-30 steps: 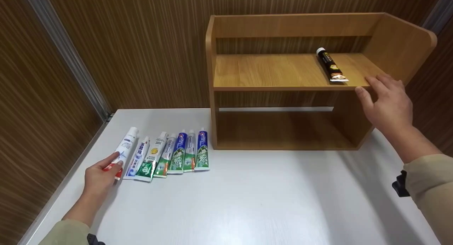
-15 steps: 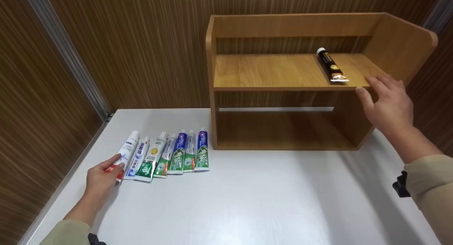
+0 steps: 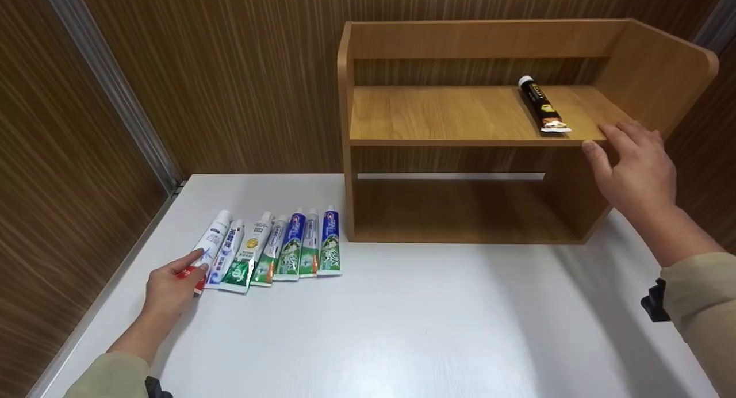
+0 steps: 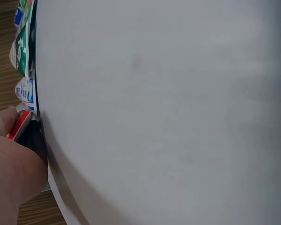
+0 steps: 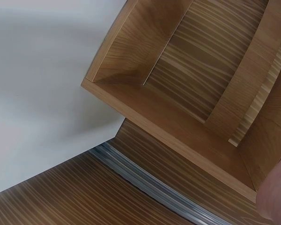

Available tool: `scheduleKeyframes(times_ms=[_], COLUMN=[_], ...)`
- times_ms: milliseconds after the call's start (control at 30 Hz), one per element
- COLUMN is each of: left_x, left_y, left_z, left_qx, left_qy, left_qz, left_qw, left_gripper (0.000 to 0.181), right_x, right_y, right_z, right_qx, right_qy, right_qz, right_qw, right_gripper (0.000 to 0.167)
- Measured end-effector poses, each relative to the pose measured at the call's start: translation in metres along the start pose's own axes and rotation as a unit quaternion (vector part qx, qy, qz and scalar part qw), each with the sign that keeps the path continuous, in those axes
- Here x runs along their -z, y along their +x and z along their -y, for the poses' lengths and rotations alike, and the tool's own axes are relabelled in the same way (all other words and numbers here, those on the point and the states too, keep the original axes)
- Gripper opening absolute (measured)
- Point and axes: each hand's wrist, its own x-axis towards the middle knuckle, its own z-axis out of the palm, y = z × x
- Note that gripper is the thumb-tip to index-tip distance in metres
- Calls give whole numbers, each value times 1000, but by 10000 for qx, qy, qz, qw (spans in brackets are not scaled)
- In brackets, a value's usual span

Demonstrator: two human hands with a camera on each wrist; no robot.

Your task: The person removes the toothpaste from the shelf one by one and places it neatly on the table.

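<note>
My left hand [image 3: 169, 289] pinches the red lower end of a white-and-red toothpaste tube [image 3: 213, 240], thumb on one side and fingers on the other. The tube lies slanted at the left end of a row, close against a white-and-blue toothpaste tube [image 3: 228, 254]. In the left wrist view its red end [image 4: 21, 123] shows beside the hand. On the upper board of a wooden shelf [image 3: 425, 113] lies a black toothpaste tube [image 3: 541, 107] with a white cap. My right hand [image 3: 641, 171] rests on that board's front edge at the right, fingers extended, holding nothing.
Rightward in the row lie a white-and-green tube [image 3: 248, 254] and several blue, grey and green tubes [image 3: 290, 245], caps pointing away. The shelf's left side panel [image 3: 347, 156] stands just right of them. Wood-grain walls close off the back and sides of the white table [image 3: 391, 323].
My left hand has shifted the white-and-red tube slightly right, up against its neighbour. My right hand stays on the shelf edge. The head view has shifted a little.
</note>
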Motion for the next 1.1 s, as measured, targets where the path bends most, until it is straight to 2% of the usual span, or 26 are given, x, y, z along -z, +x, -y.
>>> scheduleKeyframes(times_ms=[233,467,833,1100], left_x=[-3,-2,-2,-3], left_y=[0,2,0,1], left_z=[0,1,1,1], left_qx=[26,-75,-108,-445], left_qy=[140,136,278,544], left_qz=[114,299,359,208], left_qw=[9998,9994,9989,9973], left_gripper=[56,67,69,66], right_x=[2,3,2,2], right_y=[0,-1,-2,-2], right_z=[-2,-2,-2,-1], right_qx=[-51,-90,-84,37], right_qy=[-45,-51,-63,23], right_qz=[95,124,133,-75], right_qw=[9999,9999,9999,10000], right_gripper=[65,65,65,62])
